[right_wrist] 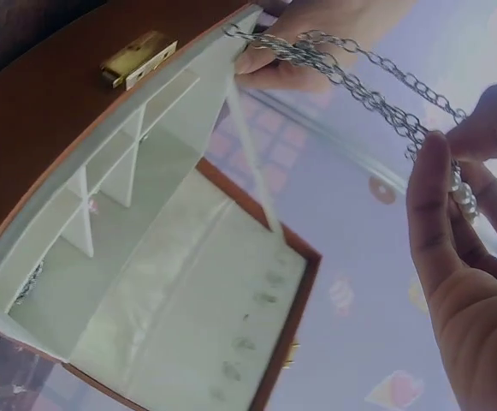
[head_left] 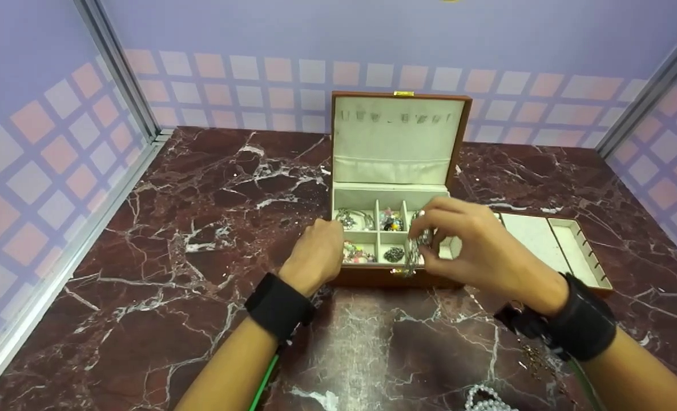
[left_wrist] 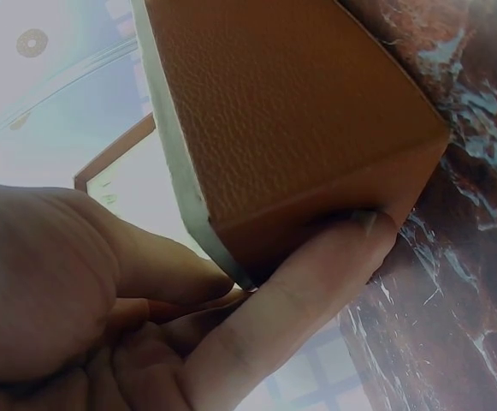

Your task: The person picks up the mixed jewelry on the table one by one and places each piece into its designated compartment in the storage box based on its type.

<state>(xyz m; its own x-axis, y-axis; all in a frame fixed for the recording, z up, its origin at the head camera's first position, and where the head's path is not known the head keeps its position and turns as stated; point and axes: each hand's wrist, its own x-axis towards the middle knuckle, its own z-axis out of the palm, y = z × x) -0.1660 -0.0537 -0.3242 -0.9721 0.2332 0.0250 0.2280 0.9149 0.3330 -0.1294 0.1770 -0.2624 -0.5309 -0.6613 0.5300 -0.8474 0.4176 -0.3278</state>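
An open jewelry box (head_left: 367, 278) with brown sides and a cream lining stands on the marbled table, its lid (head_left: 395, 134) raised at the back. My left hand (head_left: 315, 251) grips the box's left side; in the left wrist view its thumb and fingers wrap a corner of the brown wall (left_wrist: 291, 111). Over the right compartments, my right hand (head_left: 470, 245) pinches a silver chain necklace (right_wrist: 359, 90) with pearl-like beads (right_wrist: 464, 199) at the fingers. Colourful beaded jewelry (head_left: 359, 252) lies front left, a dark chain (head_left: 394, 254) beside it, silvery pieces (head_left: 348, 220) behind.
Right of the box lies a shallow cream tray (head_left: 530, 234) with a notched edge, partly behind my right wrist. Near the front edge are a pearl string (head_left: 487, 399) and a thin gold chain (head_left: 535, 359). Tiled-pattern panels (head_left: 236, 85) enclose the table.
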